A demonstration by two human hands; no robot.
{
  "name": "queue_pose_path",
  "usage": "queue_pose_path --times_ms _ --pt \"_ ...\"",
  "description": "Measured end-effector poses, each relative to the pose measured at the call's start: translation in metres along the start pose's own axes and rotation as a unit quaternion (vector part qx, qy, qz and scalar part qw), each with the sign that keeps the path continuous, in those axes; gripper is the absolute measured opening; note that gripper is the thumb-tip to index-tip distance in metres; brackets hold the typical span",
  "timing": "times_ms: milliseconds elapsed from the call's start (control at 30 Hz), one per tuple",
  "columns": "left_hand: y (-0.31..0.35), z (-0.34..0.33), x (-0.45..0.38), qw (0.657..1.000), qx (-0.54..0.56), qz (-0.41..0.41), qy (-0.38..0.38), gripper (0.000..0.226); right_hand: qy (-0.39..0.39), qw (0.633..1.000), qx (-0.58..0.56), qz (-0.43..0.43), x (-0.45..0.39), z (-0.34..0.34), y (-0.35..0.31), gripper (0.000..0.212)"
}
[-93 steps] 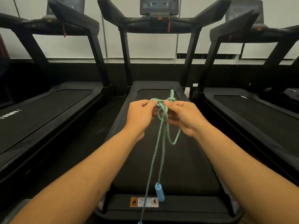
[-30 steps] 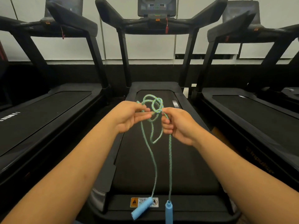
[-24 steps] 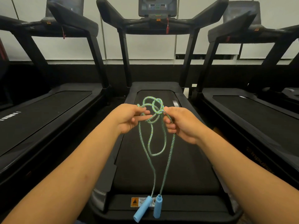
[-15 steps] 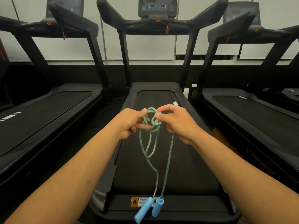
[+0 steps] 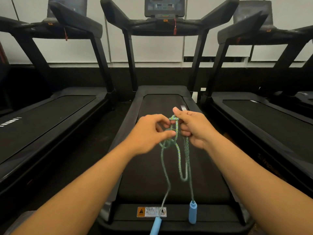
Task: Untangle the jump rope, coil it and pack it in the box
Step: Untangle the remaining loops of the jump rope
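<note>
A green braided jump rope (image 5: 178, 155) hangs between my hands over the middle treadmill. My right hand (image 5: 193, 127) pinches the top of the tangle between thumb and forefinger. My left hand (image 5: 149, 134) grips the strands just below, thumb pressed on the rope above a loose knot (image 5: 166, 144). Beneath the hands a long loop dangles. Two blue handles hang at the rope's ends, one (image 5: 192, 212) at the right and one (image 5: 156, 225) lower left. No box is in view.
The middle treadmill's black belt (image 5: 152, 180) lies under the rope, with a warning sticker (image 5: 151, 212) at its near end. Treadmills (image 5: 42, 119) stand left and right (image 5: 264, 116). The console (image 5: 164, 7) and handrails rise at the far end.
The knot has loosened and slid lower below my left hand. A longer loop now hangs down. The two blue handles have swung apart.
</note>
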State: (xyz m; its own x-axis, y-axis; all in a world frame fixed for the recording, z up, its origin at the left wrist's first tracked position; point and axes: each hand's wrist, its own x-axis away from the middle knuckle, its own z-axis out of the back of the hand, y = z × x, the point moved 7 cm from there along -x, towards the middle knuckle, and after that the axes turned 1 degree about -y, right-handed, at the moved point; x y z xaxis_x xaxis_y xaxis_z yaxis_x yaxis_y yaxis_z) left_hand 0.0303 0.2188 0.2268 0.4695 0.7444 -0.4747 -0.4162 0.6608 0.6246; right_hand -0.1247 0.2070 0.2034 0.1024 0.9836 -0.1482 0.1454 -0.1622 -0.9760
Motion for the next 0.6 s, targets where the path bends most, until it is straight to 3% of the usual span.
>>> queue_pose_path --times_ms 133,233,300,433,600 --pt "-0.016 -0.001 -0.003 0.988 0.123 0.049 0.079 0.009 -0.054 0.998 0.001 -0.027 0.009 -0.003 -0.008 0.025" --pt "-0.019 -0.004 -0.002 0.968 0.221 0.094 0.069 0.018 -0.136 0.989 0.05 -0.016 0.016 -0.009 -0.015 0.015" --pt "-0.015 -0.009 0.0 0.962 0.251 0.101 0.041 0.017 -0.133 0.987 0.093 0.0 0.016 -0.006 -0.02 0.018" --pt "-0.013 -0.009 0.001 0.967 0.236 0.088 0.043 0.018 -0.107 0.981 0.157 0.035 0.017 0.0 -0.026 0.014" --pt "-0.012 0.0 -0.001 0.979 0.184 0.058 0.072 0.009 -0.125 0.963 0.233 0.046 0.019 -0.004 -0.021 0.029"
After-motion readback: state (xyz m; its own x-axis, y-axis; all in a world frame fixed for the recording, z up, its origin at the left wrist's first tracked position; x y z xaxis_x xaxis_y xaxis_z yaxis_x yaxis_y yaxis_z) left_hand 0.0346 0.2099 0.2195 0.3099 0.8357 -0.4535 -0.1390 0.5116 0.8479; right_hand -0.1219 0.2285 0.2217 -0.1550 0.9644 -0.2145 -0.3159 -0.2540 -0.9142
